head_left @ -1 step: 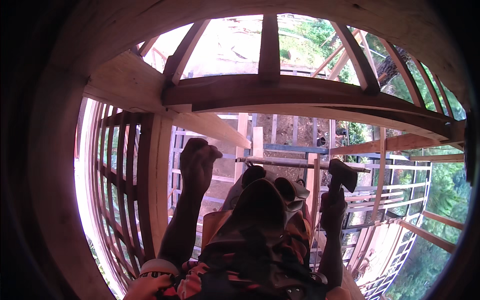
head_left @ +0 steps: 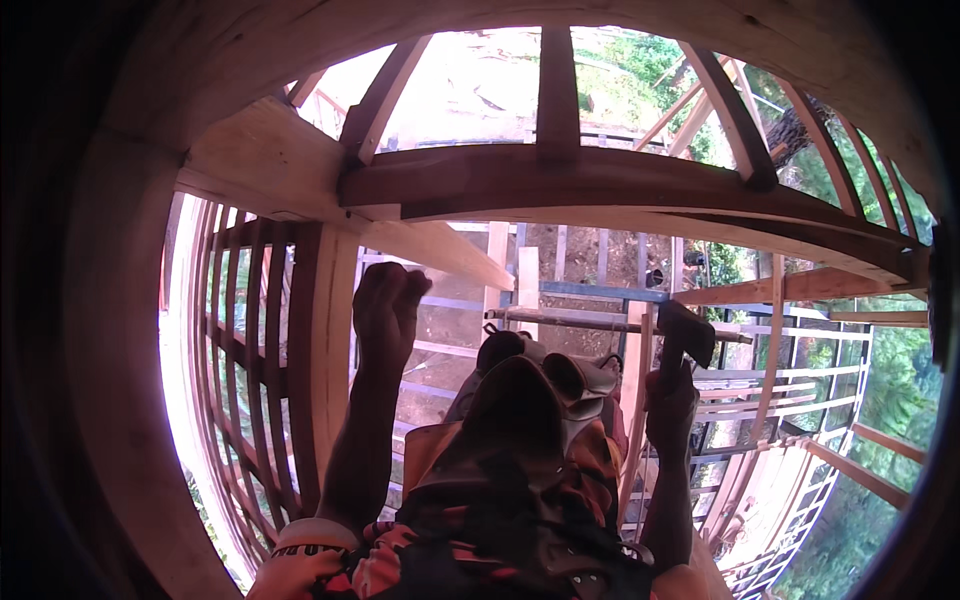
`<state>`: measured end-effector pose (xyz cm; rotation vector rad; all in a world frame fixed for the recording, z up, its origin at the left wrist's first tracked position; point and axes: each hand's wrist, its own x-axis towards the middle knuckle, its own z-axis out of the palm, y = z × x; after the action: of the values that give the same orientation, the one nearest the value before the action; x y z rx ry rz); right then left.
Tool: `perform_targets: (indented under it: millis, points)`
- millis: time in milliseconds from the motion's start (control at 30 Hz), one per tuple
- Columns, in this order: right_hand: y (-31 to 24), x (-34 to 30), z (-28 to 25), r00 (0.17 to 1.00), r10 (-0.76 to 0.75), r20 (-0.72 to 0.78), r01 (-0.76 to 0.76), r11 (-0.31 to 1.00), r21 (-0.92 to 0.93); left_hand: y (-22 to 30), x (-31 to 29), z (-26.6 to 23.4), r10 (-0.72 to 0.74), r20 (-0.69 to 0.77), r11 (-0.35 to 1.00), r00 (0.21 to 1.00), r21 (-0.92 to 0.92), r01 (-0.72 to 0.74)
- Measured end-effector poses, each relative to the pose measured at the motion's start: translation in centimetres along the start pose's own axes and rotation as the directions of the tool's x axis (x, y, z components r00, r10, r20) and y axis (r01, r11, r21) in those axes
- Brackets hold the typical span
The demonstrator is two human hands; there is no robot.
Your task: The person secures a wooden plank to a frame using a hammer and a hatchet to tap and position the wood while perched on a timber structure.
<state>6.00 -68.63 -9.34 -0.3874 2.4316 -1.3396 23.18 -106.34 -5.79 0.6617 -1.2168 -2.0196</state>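
My left hand (head_left: 385,305) is raised beside a vertical timber post (head_left: 338,340), fingers curled closed. Whatever lies inside those fingers, if anything, is hidden. On the right, my right hand (head_left: 670,392) is closed around the handle of a hammer (head_left: 686,335). Its dark, blocky head points up, away from me. Across the space ahead of both hands runs a curved-looking wooden beam (head_left: 600,190), touched by neither hand. Between my forearms hang pale, open-mouthed pouches (head_left: 590,378) at the front of my body.
Upright timbers (head_left: 558,95) rise from the beam, and a slatted wooden frame (head_left: 250,350) stands at left. A thin pole (head_left: 600,321) crosses below. Far beneath are bare ground (head_left: 600,260) and a lattice of battens (head_left: 780,385); trees (head_left: 905,400) stand at right.
The timber frame has shifted slightly rightward in view. My left hand sits a little higher and further left, and the hammer head has risen slightly. Both hands remain closed.
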Motion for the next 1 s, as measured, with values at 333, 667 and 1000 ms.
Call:
perform_targets:
  millis: [333,667,1000]
  points:
    - [-4.3,-1.8,9.0,0.995,0.056,0.077,-0.068,0.984,0.164,-1.0,10.9,-1.1,0.041,-0.144,0.778,0.989,0.626,0.059]
    - [-3.5,0.0,8.7,0.996,0.056,-0.071,-0.049,0.994,0.094,-4.1,13.6,10.3,0.229,0.351,0.271,0.908,0.873,-0.406]
    - [-11.8,10.6,7.3,0.962,-0.267,-0.062,0.266,0.964,-0.031,-5.4,15.1,11.6,0.037,0.582,-0.020,0.812,0.813,-0.582]
